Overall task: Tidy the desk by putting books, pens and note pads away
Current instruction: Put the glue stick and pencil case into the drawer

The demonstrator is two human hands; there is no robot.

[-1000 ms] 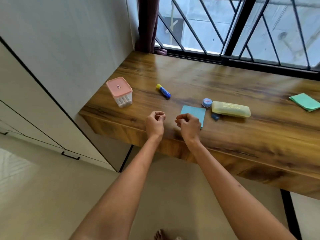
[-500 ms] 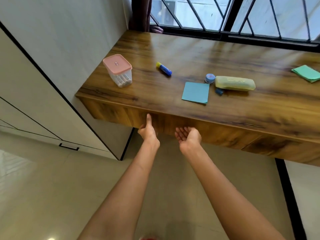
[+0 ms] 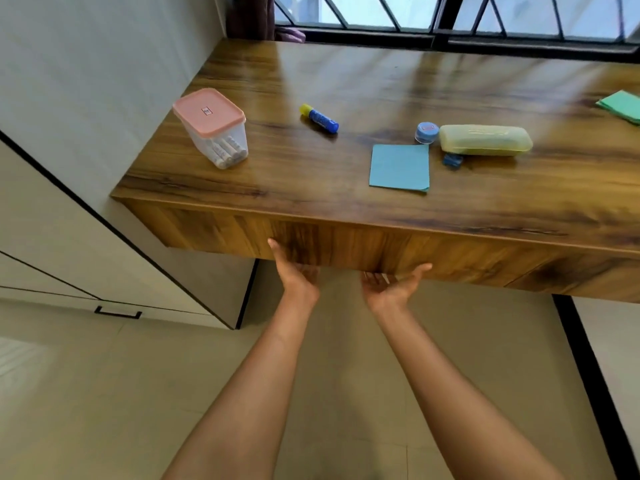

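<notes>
two hands are down at the front edge of the counter (image 3: 346, 81), palms up: left hand (image 3: 298, 271) and right hand (image 3: 391, 285), thumbs out, fingers reaching under the front panel where i cannot tell if they curl or lie straight. looks like the start of pulling a drawer, so nothing seems put away yet. on top everything waits: blue pad (image 3: 400, 167) flat near the front edge, thin and square; green pad (image 3: 621, 106) at the right edge, partly cut off; glue stick (image 3: 319, 118) lying mid-counter; yellow case (image 3: 485, 140) just behind the blue pad with a small jar (image 3: 426, 132) touching its left end; pink-lidded box (image 3: 216, 128) of markers near the left edge.
</notes>
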